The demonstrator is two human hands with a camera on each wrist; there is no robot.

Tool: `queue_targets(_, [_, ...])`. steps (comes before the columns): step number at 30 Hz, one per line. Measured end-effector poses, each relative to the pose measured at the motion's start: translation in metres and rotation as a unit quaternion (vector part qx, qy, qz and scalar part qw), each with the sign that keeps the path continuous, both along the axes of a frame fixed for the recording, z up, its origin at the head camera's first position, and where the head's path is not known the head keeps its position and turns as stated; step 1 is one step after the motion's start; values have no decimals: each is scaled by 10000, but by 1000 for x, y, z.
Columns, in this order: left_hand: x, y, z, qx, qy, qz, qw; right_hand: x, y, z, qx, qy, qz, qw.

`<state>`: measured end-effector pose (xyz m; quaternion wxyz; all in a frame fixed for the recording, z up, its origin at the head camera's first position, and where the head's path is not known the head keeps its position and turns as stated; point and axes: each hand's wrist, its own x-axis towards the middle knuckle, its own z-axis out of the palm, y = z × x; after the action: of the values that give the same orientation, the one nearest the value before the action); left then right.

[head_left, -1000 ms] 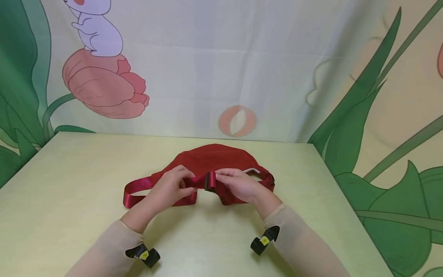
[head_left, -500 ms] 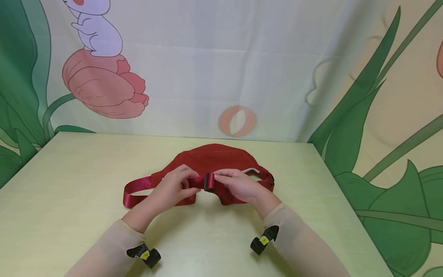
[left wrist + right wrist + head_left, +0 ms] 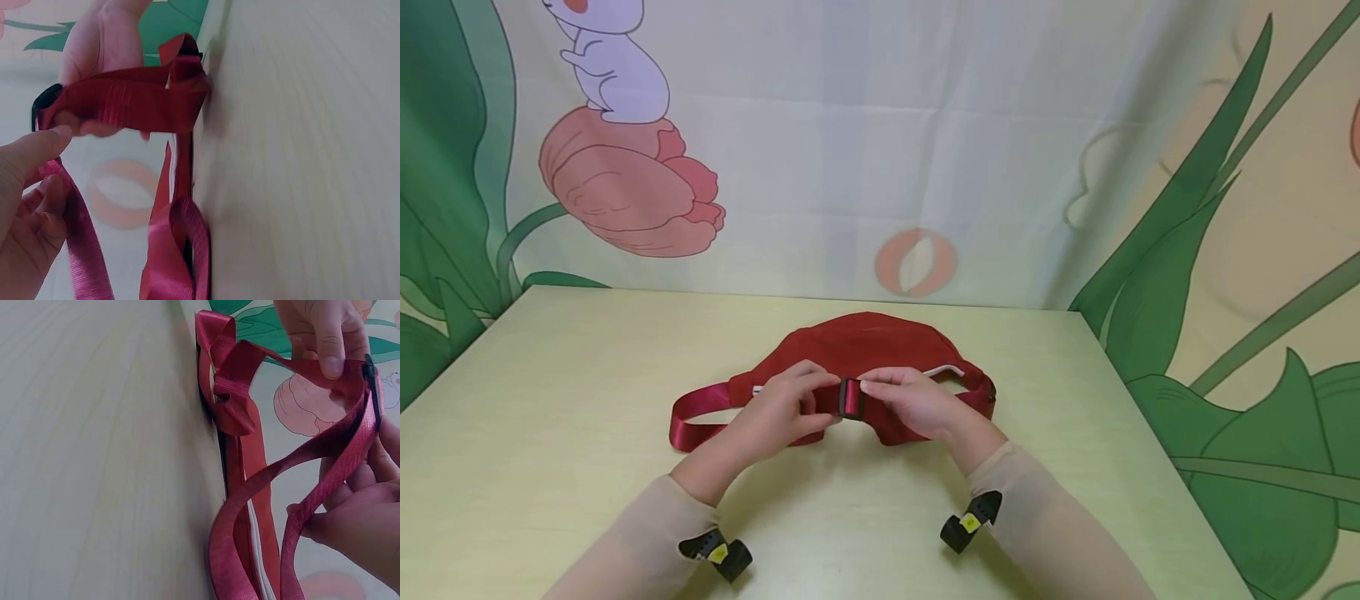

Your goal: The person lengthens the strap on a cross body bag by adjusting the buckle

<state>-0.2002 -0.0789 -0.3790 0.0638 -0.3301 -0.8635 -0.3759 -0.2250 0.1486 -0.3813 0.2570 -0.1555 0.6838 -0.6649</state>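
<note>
A red waist bag (image 3: 868, 342) lies on the table with its webbing strap (image 3: 700, 400) looped in front. Held up before the bag is the strap's black slider buckle (image 3: 852, 399). My left hand (image 3: 778, 412) pinches the strap at the buckle's left side, thumb below and fingers above. From the other side, my right hand (image 3: 917, 406) pinches the strap between thumb and fingers close to the buckle. In the right wrist view, two lengths of webbing (image 3: 337, 469) run down from the buckle past the right hand. Part of the bag's front is hidden behind both hands.
The pale wooden table (image 3: 587, 358) extends around the bag. Behind it hangs a printed curtain (image 3: 820, 167) with a rabbit and plants. A black camera sits on each wrist. White zip trim (image 3: 256, 544) shows along the bag.
My left hand has moved slightly right along the strap, up to the buckle. The buckle has shifted a little left and down. The bag stays in place.
</note>
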Motion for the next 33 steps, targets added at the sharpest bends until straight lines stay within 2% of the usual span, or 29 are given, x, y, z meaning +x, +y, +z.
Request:
queue_targets(3, [0,-2,2,-231,125,364,9990,0,1,0,176,73,-228,9996])
queue_targets(5, [1,-2,3,-386,252,495,9977,0,1,0,275,162,-376,9988])
queue_targets(7, [2,1,3,-483,407,372,9973,1,0,0,443,340,-486,9973])
queue_targets(9, [4,6,3,-489,525,114,9974,2,-3,1,705,560,-554,9944])
queue_targets(12, [6,11,3,-389,570,-112,9976,5,-6,3,1193,959,-581,9865])
queue_targets(16, [6,9,3,-225,404,149,9988,8,-5,6,1853,1562,-677,9678])
queue_targets(19, [5,5,4,-43,216,287,9993,7,1,6,2169,1849,-729,9558])
queue_targets(21, [4,3,5,89,166,272,9995,6,4,7,2210,1901,-742,9537])
queue_targets(24, [3,3,6,233,170,278,9992,4,7,9,2098,1904,-697,9565])
queue_targets(26, [3,3,7,292,201,338,9988,5,8,12,2243,2035,-605,9511])
queue_targets(27, [2,3,8,317,213,380,9985,5,9,14,2455,2153,-512,9438])
queue_targets(28, [2,2,9,343,226,435,9982,5,11,15,2815,2366,-383,9291])
queue_targets(29, [2,1,10,366,227,494,9979,6,15,16,3246,2597,-273,9091])
queue_targets(30, [2,-1,11,381,237,553,9975,5,19,17,3706,2823,-212,8846])
queue_targets(32, [1,-4,12,392,237,668,9967,4,32,18,4603,3278,-219,8247])
queue_targets(33, [0,-5,12,381,232,706,9965,3,39,18,4943,3430,-291,7983])
